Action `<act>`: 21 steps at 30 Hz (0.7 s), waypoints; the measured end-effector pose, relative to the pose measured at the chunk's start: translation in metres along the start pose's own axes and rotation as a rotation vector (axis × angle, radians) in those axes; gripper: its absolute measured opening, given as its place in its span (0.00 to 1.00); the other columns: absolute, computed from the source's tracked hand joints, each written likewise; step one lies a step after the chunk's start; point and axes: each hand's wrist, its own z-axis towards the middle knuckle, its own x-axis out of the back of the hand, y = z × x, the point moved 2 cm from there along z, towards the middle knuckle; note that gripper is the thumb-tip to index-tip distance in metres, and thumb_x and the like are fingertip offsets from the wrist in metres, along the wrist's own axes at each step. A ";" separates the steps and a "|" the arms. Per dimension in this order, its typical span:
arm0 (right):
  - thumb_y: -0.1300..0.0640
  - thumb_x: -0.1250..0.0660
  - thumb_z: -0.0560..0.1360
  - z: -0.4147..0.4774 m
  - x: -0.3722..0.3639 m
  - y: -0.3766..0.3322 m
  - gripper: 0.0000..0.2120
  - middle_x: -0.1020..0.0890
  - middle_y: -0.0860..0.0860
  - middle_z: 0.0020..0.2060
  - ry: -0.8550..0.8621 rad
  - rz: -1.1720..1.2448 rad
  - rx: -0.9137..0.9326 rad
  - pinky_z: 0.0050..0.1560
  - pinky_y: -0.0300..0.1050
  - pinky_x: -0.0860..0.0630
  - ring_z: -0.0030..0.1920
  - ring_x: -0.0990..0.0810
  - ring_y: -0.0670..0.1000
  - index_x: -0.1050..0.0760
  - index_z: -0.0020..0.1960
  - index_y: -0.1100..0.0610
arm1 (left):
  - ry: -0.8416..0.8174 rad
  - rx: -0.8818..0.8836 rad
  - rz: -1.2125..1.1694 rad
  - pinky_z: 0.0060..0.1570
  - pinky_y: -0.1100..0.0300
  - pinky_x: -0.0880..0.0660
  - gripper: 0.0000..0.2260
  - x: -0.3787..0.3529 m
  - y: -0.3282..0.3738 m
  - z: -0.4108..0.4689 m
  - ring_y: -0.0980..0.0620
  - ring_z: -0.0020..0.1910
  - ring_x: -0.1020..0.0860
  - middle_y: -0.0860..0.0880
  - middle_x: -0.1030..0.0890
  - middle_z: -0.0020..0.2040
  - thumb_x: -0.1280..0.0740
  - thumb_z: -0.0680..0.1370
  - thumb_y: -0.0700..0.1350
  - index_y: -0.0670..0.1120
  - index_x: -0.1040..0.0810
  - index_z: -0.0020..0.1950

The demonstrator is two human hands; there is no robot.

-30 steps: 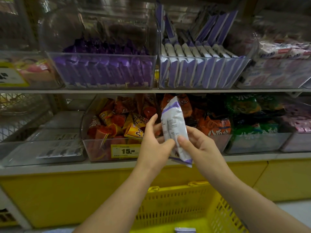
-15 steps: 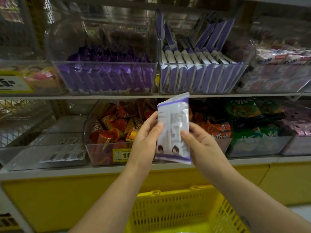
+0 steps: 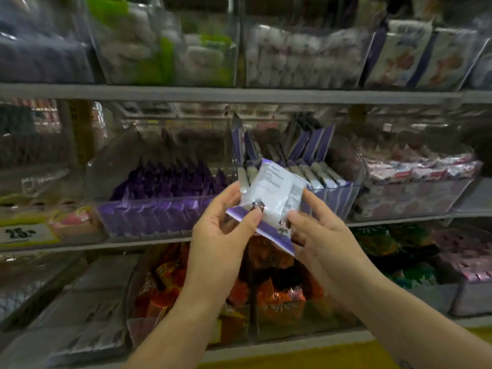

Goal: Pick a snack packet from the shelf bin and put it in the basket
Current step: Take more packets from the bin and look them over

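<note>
Two hands on one packet (image 3: 271, 193), left hand (image 3: 221, 235) pinching its lower corner, right hand (image 3: 319, 235) gripping the lower edge, held up before the bin (image 3: 336, 198) of matching packets. Roughly half done: picked, not yet dropped in the basket, nowhere in view. White, purple-edged, glossy and crinkled, small print facing up.

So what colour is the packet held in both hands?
The packet is white with purple edge bands; head view.

Grey shelves (image 3: 239, 95) rise in tiers; yellow base (image 3: 306, 355), seemingly, below.
</note>
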 end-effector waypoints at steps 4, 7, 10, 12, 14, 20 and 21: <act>0.62 0.39 0.80 0.043 -0.002 -0.018 0.16 0.14 0.52 0.47 -0.020 -0.058 -0.045 0.57 0.55 0.22 0.54 0.17 0.58 0.25 0.64 0.49 | -0.043 0.003 0.195 0.59 0.52 0.23 0.19 -0.012 0.011 0.033 0.55 0.56 0.19 0.54 0.17 0.58 0.28 0.75 0.43 0.60 0.23 0.61; 0.60 0.39 0.80 0.075 0.000 -0.036 0.12 0.13 0.51 0.44 -0.107 -0.256 -0.068 0.45 0.47 0.21 0.47 0.16 0.58 0.22 0.55 0.45 | -0.043 -0.086 0.402 0.56 0.59 0.22 0.18 -0.011 0.026 0.067 0.60 0.53 0.19 0.55 0.17 0.56 0.27 0.74 0.43 0.62 0.23 0.58; 0.58 0.38 0.80 0.115 0.009 -0.053 0.11 0.16 0.45 0.39 -0.105 -0.615 0.058 0.40 0.39 0.22 0.36 0.19 0.44 0.22 0.60 0.54 | 0.005 -0.249 0.626 0.43 0.77 0.27 0.19 -0.004 0.041 0.101 0.68 0.41 0.21 0.59 0.15 0.45 0.26 0.73 0.44 0.58 0.21 0.61; 0.57 0.35 0.78 0.145 0.012 -0.060 0.13 0.17 0.45 0.45 -0.056 -0.873 0.187 0.51 0.40 0.22 0.44 0.19 0.43 0.23 0.62 0.56 | 0.034 -0.347 0.730 0.39 0.81 0.32 0.20 0.001 0.046 0.119 0.70 0.39 0.21 0.63 0.16 0.41 0.26 0.73 0.42 0.55 0.21 0.63; 0.57 0.32 0.76 0.170 0.007 -0.061 0.11 0.18 0.44 0.48 -0.096 -1.010 0.241 0.57 0.38 0.23 0.49 0.19 0.42 0.22 0.58 0.54 | 0.024 -0.430 0.835 0.41 0.82 0.33 0.21 0.001 0.046 0.133 0.70 0.42 0.22 0.62 0.17 0.43 0.26 0.73 0.40 0.54 0.21 0.64; 0.58 0.26 0.72 0.235 -0.015 -0.039 0.32 0.27 0.51 0.66 -0.309 -1.192 0.223 0.58 0.27 0.36 0.67 0.28 0.48 0.36 0.71 0.55 | -0.139 -0.595 1.055 0.55 0.72 0.28 0.23 -0.006 0.031 0.155 0.65 0.58 0.25 0.61 0.20 0.59 0.28 0.74 0.45 0.61 0.26 0.67; 0.56 0.26 0.72 0.241 -0.014 -0.038 0.31 0.27 0.50 0.67 -0.305 -1.215 0.228 0.58 0.29 0.36 0.66 0.28 0.48 0.35 0.71 0.53 | -0.171 -0.586 1.085 0.57 0.69 0.29 0.23 -0.005 0.029 0.158 0.65 0.60 0.25 0.63 0.22 0.61 0.29 0.75 0.47 0.63 0.28 0.68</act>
